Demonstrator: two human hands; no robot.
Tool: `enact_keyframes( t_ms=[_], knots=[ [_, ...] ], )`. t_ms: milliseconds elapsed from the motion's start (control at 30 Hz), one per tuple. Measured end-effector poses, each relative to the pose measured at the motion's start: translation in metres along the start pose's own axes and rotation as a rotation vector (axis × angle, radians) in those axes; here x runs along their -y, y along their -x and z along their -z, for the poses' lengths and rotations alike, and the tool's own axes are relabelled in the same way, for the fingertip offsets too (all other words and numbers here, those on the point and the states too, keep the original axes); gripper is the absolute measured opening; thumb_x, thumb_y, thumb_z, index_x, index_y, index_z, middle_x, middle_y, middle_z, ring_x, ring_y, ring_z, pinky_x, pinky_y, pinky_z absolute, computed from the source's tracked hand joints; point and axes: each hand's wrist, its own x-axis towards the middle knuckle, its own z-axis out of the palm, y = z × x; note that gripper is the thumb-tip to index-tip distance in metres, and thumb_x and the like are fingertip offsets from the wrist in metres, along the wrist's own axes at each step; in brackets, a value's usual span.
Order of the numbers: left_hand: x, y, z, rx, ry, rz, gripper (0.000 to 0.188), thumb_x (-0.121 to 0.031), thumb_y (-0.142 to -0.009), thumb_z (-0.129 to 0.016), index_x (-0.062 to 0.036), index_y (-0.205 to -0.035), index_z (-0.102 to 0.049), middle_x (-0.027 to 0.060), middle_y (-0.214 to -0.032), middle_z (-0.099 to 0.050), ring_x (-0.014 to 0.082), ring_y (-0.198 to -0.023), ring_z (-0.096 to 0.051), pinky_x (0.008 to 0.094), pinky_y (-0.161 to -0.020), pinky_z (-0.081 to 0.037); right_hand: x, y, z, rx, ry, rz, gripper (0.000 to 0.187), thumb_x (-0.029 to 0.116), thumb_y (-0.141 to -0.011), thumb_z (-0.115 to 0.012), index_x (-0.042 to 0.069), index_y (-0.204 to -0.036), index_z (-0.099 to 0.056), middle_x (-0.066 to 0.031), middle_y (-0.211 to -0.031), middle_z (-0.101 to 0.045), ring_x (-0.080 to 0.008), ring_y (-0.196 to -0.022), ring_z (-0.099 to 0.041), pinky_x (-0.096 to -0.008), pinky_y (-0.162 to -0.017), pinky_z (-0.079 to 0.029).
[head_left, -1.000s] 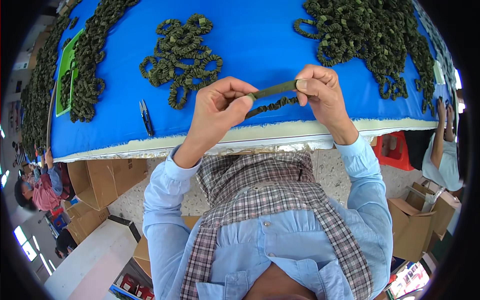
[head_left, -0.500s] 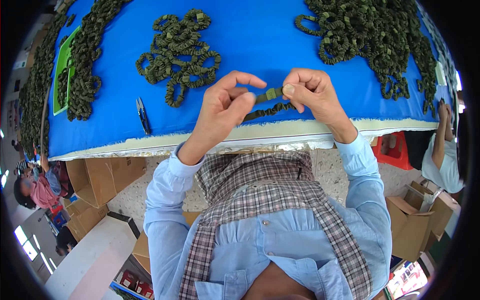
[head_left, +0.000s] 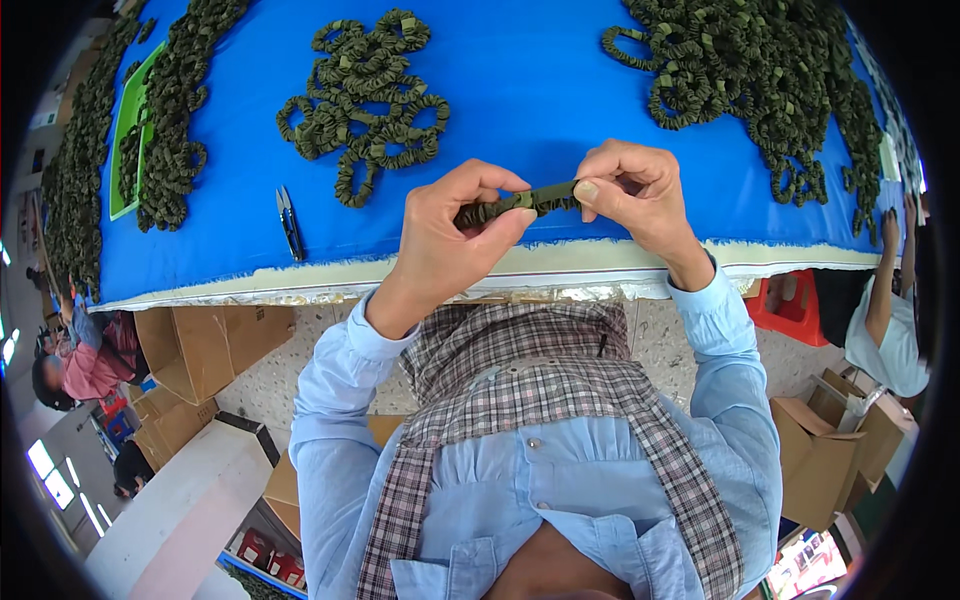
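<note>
Between my two hands, over the front edge of the blue-covered table (head_left: 520, 100), is a dark green gathered elastic band (head_left: 552, 196) with a flat smooth stretch along its top. My left hand (head_left: 450, 225) pinches its left part between thumb and fingers; gathered fabric shows inside the curl of that hand. My right hand (head_left: 635, 195) grips the right end, thumb pressed on the flat part. Beyond my left hand lies a small heap of similar green bands (head_left: 370, 110). A pair of thread snips (head_left: 290, 225) rests on the cloth to the left.
A large pile of green bands (head_left: 740, 80) covers the far right. More bands (head_left: 170, 130) run along the left beside a green tray (head_left: 127, 110). Cardboard boxes (head_left: 205, 345) and a red stool (head_left: 785, 310) stand below the table. Other people are at both sides.
My left hand has closed its thumb and fingers onto the band, nearer my right hand. The flat part with its label has turned, and the label is now mostly covered.
</note>
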Motion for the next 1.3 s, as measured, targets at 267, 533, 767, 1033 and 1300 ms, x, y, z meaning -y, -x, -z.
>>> enact_keyframes(
  t_ms=[267, 533, 767, 1033, 1300],
  knots=[
    [0.0, -0.002, 0.002, -0.068, 0.354, 0.064, 0.01, -0.001, -0.091, -0.056, 0.0016, -0.1, -0.058, 0.0041, -0.081, -0.061, 0.0053, -0.072, -0.056, 0.0198, -0.06, -0.044, -0.005, -0.007, 0.0, 0.019, -0.112, -0.077, 0.006, 0.009, -0.088, -0.066, 0.003, -0.088, -0.064, 0.002, -0.07, -0.058, -0.0037, -0.06, -0.054, -0.0183, -0.053, -0.039],
    [0.001, -0.009, -0.011, -0.031, 0.407, 0.075, 0.012, 0.004, -0.09, -0.05, 0.001, -0.101, -0.056, 0.0039, -0.082, -0.06, 0.0053, -0.071, -0.056, 0.0198, -0.06, -0.045, 0.001, -0.01, -0.012, 0.035, 0.149, -0.121, 0.016, 0.014, -0.087, -0.069, 0.002, -0.097, -0.069, 0.007, -0.061, -0.053, 0.0004, -0.055, -0.043, -0.0179, -0.049, -0.03],
    [0.012, -0.015, -0.011, -0.002, 0.465, 0.117, 0.018, 0.003, -0.087, -0.056, 0.0009, -0.105, -0.058, 0.0019, -0.073, -0.059, 0.0029, -0.059, -0.048, 0.021, -0.052, -0.04, -0.011, -0.012, -0.006, -0.052, 0.035, -0.112, 0.013, 0.015, -0.088, -0.07, 0.002, -0.091, -0.068, 0.0038, -0.068, -0.06, 0.0005, -0.059, -0.046, -0.0182, -0.05, -0.032],
    [0.008, -0.022, -0.024, -0.099, -0.114, -0.137, 0.015, -0.005, -0.076, -0.076, -0.0006, -0.088, -0.068, 0.0049, -0.068, -0.063, 0.0075, -0.055, -0.053, 0.0242, -0.046, -0.039, -0.015, -0.011, -0.01, -0.072, 0.003, -0.071, 0.014, 0.015, -0.09, -0.068, 0.003, -0.085, -0.063, 0.0028, -0.066, -0.058, -0.0013, -0.056, -0.048, -0.0186, -0.049, -0.036],
    [0.02, -0.021, -0.008, -0.022, -0.132, -0.059, 0.018, -0.002, -0.077, -0.072, 0.0012, -0.094, -0.067, 0.0096, -0.082, -0.067, 0.0115, -0.062, -0.06, 0.0243, -0.054, -0.047, -0.018, -0.016, 0.003, -0.203, -0.049, -0.06, 0.014, 0.013, -0.092, -0.065, 0.003, -0.084, -0.06, 0.0022, -0.066, -0.058, -0.0027, -0.055, -0.05, -0.0187, -0.049, -0.036]
  ],
)
